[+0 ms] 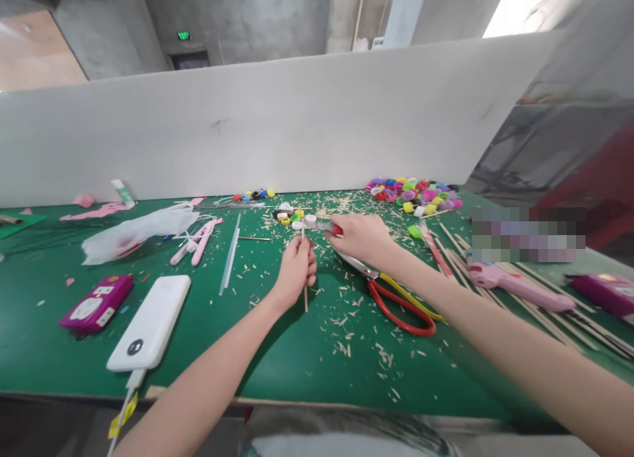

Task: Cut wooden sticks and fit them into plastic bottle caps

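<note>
Pale, thin wooden stick [306, 300] near the middle of the view, over the green tabletop [198, 378], far end pointing away. Closed around it, the left hand [296, 269], fingers curled, with the stick's middle stretch hidden inside the grip. Just beyond and to the right, the right hand [364, 239], also curled shut, around a small cutting tool [321, 226], metallic in front with a bit of red; handle mostly buried in the palm, exact kind and any contact with the stick impossible to make out. Near the stick's far end, blurred small round pieces [297, 216] in white, yellow, black and green. All around, pale shavings [341, 348]. Near the right wrist, scissors [402, 326] with red and yellow handles, blades partly covered. Farther right, a pink glue gun [520, 286] among thin sticks [460, 262], beside a pixelated patch masking part of the scene. Leftward, a white power bank [153, 325], its cable [121, 411] cut off below.
</note>
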Demonstrator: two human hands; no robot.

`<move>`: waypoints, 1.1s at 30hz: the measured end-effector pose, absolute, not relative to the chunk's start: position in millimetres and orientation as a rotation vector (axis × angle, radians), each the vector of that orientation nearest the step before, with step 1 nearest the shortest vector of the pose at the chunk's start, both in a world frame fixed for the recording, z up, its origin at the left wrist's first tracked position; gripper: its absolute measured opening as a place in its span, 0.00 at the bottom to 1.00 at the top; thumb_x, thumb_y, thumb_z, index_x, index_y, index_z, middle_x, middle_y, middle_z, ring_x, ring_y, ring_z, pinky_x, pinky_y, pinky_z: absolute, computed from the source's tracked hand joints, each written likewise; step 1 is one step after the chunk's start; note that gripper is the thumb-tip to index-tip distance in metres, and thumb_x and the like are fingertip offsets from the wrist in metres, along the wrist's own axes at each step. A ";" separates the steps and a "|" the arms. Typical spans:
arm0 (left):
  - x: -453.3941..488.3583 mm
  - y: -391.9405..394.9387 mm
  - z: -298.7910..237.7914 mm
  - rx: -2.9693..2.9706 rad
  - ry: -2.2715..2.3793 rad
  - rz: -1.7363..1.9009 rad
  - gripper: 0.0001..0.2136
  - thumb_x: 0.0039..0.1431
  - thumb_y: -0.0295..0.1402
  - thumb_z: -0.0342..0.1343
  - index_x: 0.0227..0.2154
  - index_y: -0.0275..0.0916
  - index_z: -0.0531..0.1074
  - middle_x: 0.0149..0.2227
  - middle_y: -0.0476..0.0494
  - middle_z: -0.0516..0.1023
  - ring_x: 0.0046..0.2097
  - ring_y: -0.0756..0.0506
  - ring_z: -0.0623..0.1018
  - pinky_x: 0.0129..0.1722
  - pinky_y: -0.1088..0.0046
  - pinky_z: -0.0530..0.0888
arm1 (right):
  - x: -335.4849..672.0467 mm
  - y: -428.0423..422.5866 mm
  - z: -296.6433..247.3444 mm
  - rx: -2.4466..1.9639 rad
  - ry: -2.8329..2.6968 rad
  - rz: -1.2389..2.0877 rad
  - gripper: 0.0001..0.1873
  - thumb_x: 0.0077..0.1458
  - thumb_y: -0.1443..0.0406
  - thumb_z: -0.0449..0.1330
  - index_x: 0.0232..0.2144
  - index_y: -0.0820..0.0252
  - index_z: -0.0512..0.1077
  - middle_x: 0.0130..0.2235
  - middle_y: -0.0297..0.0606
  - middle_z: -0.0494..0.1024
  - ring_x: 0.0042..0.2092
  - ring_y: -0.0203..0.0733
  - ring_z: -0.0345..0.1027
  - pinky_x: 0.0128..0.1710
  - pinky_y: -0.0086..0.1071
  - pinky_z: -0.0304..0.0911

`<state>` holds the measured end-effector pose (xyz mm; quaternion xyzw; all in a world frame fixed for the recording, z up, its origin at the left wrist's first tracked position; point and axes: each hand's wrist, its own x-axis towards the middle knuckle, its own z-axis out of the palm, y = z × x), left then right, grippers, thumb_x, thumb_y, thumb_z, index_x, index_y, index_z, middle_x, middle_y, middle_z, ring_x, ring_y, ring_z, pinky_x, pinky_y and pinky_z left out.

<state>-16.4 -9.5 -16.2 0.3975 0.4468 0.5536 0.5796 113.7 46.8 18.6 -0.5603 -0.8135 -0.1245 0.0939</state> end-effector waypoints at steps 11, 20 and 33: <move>-3.9 -17.1 -20.1 1.014 1.176 1.251 0.11 0.66 0.34 0.37 0.28 0.41 0.56 0.17 0.60 0.51 0.14 0.57 0.52 0.13 0.83 0.48 | 94.6 83.6 12.4 -1.789 -2.437 -0.303 0.20 0.62 0.68 0.43 0.45 0.62 0.74 0.39 0.50 0.80 0.43 0.48 0.74 0.36 0.33 0.60; -1.9 -15.6 -20.2 0.999 1.136 1.294 0.10 0.67 0.35 0.38 0.30 0.41 0.57 0.19 0.59 0.53 0.15 0.57 0.53 0.12 0.83 0.51 | 120.7 107.1 41.3 -1.915 -2.227 -0.315 0.20 0.56 0.65 0.48 0.43 0.63 0.77 0.40 0.54 0.79 0.44 0.54 0.72 0.37 0.38 0.62; -6.9 -9.7 -11.7 0.858 1.098 1.281 0.09 0.67 0.32 0.38 0.30 0.40 0.58 0.19 0.59 0.50 0.15 0.58 0.51 0.13 0.86 0.47 | 100.1 61.1 15.7 -1.736 -2.530 -0.326 0.19 0.59 0.65 0.46 0.43 0.57 0.76 0.39 0.48 0.80 0.43 0.48 0.74 0.37 0.34 0.60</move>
